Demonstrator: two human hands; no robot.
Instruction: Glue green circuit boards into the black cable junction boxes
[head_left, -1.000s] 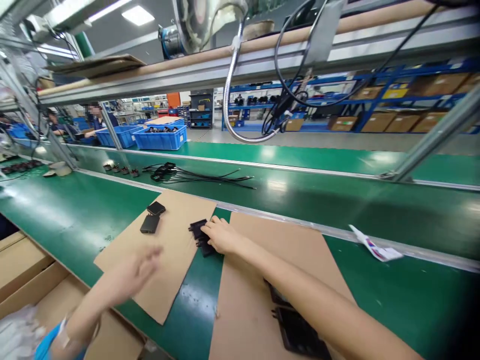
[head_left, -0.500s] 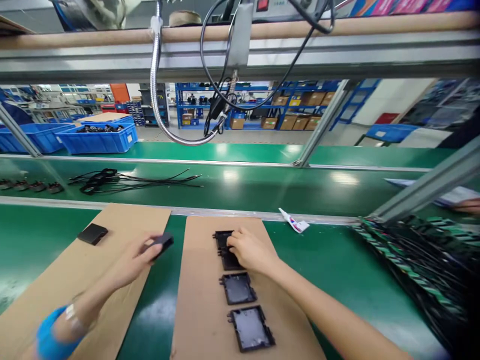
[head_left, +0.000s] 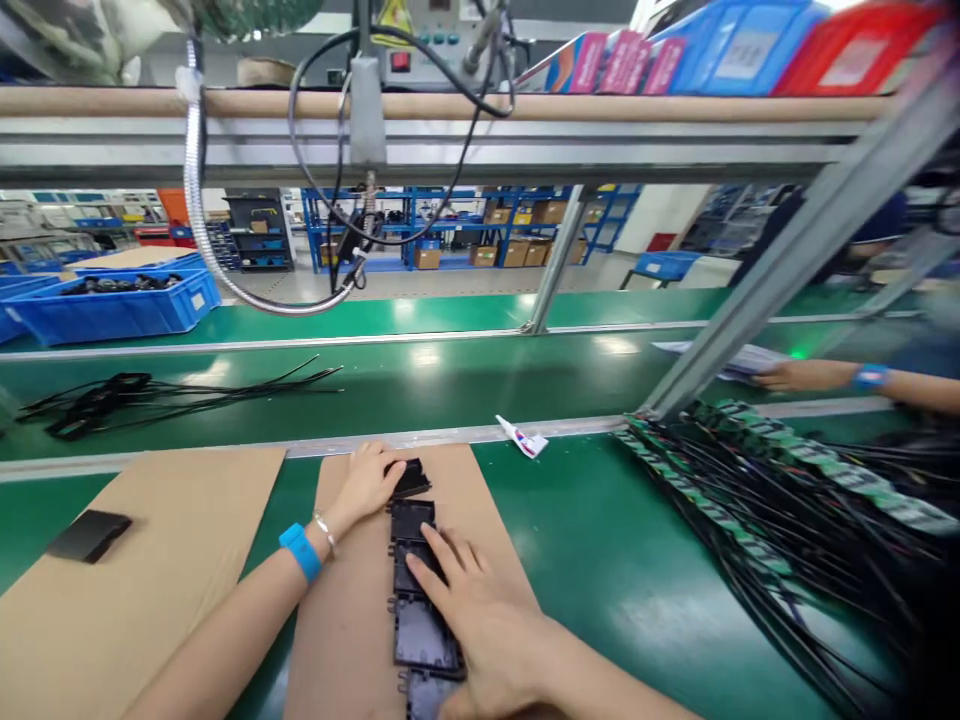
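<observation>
A row of black plastic housings (head_left: 426,632) runs down the right-hand cardboard sheet, set end to end with their hollow sides up. At its far end my left hand (head_left: 367,482), with a blue wristband, has its fingers closed on another black plastic housing (head_left: 411,478). Spread fingers of my right hand (head_left: 491,610) rest over the near part of the row, with fingertips touching the housings' right side. Part of the nearest housings is hidden beneath that hand. On the left-hand cardboard sheet (head_left: 187,530) a single dark housing (head_left: 90,536) lies apart.
Bundles of black cables with green circuit boards (head_left: 735,500) cover the bench at right. A white tube (head_left: 523,437) lies by the metal rail. Black cables (head_left: 172,395) lie beyond it. At right, a co-worker's hand (head_left: 787,377) touches papers. A slanted metal post (head_left: 757,270) stands there.
My left hand has carried its housing from over the left cardboard to the row's far end. My right hand has left the far housing and come nearer. The view has swung right.
</observation>
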